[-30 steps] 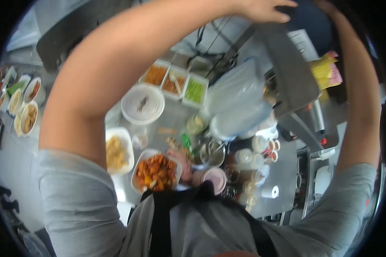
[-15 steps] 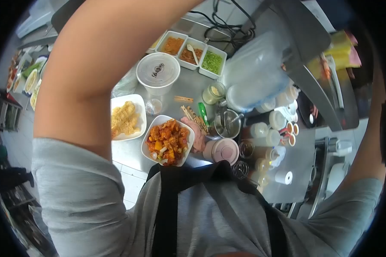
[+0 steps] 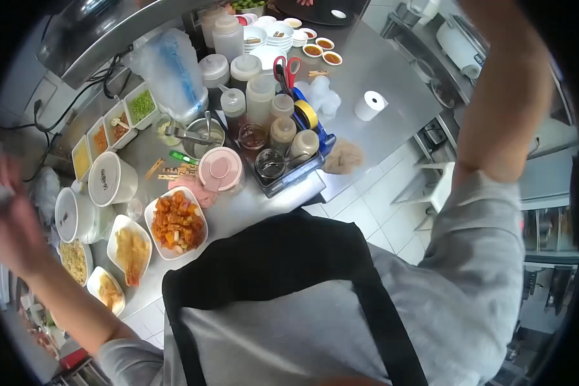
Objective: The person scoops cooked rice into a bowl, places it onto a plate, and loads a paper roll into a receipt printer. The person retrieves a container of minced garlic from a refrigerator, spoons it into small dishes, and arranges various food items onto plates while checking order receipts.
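Observation:
My left hand (image 3: 9,215) is raised at the left edge, blurred by motion. A pale scrap shows near its fingers, too smeared to make out. Nearest to it stand two lidded white tubs (image 3: 74,215). Below them are a bowl of yellowish grainy food (image 3: 74,260) and a small white bowl (image 3: 109,291) with golden food. Beside these, a white dish holds battered fried pieces (image 3: 132,254), and a square white bowl holds red-glazed chunks with vegetables (image 3: 176,222). My right forearm (image 3: 505,96) reaches up at the right; its hand is outside the view.
White trays (image 3: 140,106) of toppings line the back. A black caddy (image 3: 289,180) holds squeeze bottles, red scissors (image 3: 286,71) and a tape roll. A pink-lidded tub (image 3: 220,168), metal pot (image 3: 206,138), paper roll (image 3: 370,105) and sauce dishes (image 3: 324,44) stand about. Another person's fingers show at the top edge.
The view has swung to the right, bringing the bottles and sauce dishes into fuller view. My left arm, formerly across the upper left, is now lower, with its hand in view.

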A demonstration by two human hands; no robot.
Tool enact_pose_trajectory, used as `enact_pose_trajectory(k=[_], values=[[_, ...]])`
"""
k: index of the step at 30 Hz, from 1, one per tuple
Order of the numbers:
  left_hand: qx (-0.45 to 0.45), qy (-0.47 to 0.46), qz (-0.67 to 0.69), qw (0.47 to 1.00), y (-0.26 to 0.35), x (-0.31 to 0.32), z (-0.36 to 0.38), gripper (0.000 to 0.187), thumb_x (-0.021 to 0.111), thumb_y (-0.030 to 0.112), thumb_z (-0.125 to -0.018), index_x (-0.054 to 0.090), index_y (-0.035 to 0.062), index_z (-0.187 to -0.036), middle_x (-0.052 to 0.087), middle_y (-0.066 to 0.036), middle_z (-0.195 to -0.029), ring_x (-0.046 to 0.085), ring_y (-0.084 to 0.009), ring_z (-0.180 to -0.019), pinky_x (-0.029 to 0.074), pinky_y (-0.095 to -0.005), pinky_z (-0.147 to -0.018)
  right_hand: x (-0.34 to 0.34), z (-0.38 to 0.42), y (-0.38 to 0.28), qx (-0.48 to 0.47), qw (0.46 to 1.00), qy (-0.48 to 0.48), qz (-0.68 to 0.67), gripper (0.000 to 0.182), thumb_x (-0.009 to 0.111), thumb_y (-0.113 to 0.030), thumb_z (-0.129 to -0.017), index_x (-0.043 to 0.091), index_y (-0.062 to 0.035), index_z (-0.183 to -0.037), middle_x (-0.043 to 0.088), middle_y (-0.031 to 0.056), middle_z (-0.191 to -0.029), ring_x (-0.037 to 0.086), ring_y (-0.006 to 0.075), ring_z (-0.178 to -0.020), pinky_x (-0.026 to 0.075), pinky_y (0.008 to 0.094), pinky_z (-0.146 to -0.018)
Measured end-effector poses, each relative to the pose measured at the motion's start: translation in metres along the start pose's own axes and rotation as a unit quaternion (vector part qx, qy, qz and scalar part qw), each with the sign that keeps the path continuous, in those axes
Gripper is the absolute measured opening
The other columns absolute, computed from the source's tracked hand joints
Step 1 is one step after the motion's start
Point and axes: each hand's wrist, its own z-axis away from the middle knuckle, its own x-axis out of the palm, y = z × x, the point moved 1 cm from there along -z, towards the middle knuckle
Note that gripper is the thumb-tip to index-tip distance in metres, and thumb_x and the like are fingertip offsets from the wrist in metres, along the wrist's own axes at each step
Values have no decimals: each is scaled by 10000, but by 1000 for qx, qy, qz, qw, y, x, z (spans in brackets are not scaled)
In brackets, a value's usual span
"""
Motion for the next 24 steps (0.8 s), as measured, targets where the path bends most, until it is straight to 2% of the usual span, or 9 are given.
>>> enact_pose_trajectory(k=[3, 4, 6, 9, 12, 15, 18, 20, 24], values=[[-138, 21, 53, 989, -31, -87, 68, 258, 457, 327, -934, 485, 82, -857, 322, 38, -634, 287, -91, -543, 279, -232, -500, 8, 124, 60, 227, 963, -144, 35, 341, 656, -193, -772, 600, -52, -1078, 619, 84, -1048, 607, 220, -921, 454, 346, -816], [-154, 77, 43, 984, -38, -99, 91, 278, 465, 351, -929, 467, 97, -816, 271, 43, -608, 237, -79, -516, 219, -220, -466, 36, 169, 110, 212, 957, -176, -87, 474, 663, -249, -775, 538, -50, -1187, 570, 104, -1170, 527, 196, -1092, 410, 333, -919], [-177, 224, -33, 958, -48, -115, 150, 249, 453, 324, -942, 483, 106, -826, 350, 49, -624, 275, -49, -495, 224, -201, -430, 91, 288, 168, 255, 921, -293, -29, 778, 776, -323, -623, 452, -59, -1280, 486, 219, -1249, 456, 319, -1183, 369, 389, -980], [-266, 235, -80, 931, -59, -102, 235, 237, 508, 328, -914, 495, 108, -827, 384, 56, -632, 312, -42, -490, 258, -190, -434, 145, 399, 181, 347, 830, -432, 57, 1119, 850, -385, -442, 282, -229, -1393, 361, 292, -1324, 351, 418, -1241, 331, 442, -1014], [-311, 238, -163, 906, -46, -68, 281, 248, 558, 221, -871, 533, 26, -1022, 534, -30, -733, 518, -135, -622, 438, -267, -623, 174, 441, 187, 220, 883, -407, -74, 1011, 857, -264, -404, 407, -128, -1299, 518, 186, -1214, 479, 353, -1141, 400, 442, -944], [-255, 314, -210, 890, -31, -74, 324, 252, 537, 182, -873, 511, 49, -1085, 512, -9, -741, 467, -75, -591, 381, -219, -483, 202, 470, 218, 202, 905, -357, -109, 768, 747, -84, -553, 436, -7, -1250, 524, 183, -1194, 510, 345, -1094, 413, 383, -932], [-272, 458, -367, 762, -22, -83, 390, 302, 572, 322, -862, 515, 97, -668, 420, 49, -519, 364, -59, -458, 303, -246, -424, 237, 497, 270, 254, 890, -306, -223, 761, 766, -248, -660, 407, 4, -1282, 442, 200, -1264, 455, 334, -1144, 385, 386, -961], [-244, 578, -304, 717, -22, -80, 442, 377, 593, 371, -849, 459, 118, -604, 397, 29, -496, 323, -74, -400, 262, -256, -370, 278, 529, 320, 345, 853, -326, -217, 810, 719, -407, -682, 395, 9, -1298, 394, 189, -1321, 413, 334, -1201, 370, 420, -979], [-258, 748, -96, 604, -23, -81, 586, 294, 604, 328, -843, 454, 106, -723, 389, 4, -538, 356, -112, -421, 314, -252, -376, 288, 519, 202, 391, 820, -365, -203, 799, 708, -404, -691, 391, 7, -1300, 389, 190, -1326, 405, 335, -1207, 365, 422, -985]])
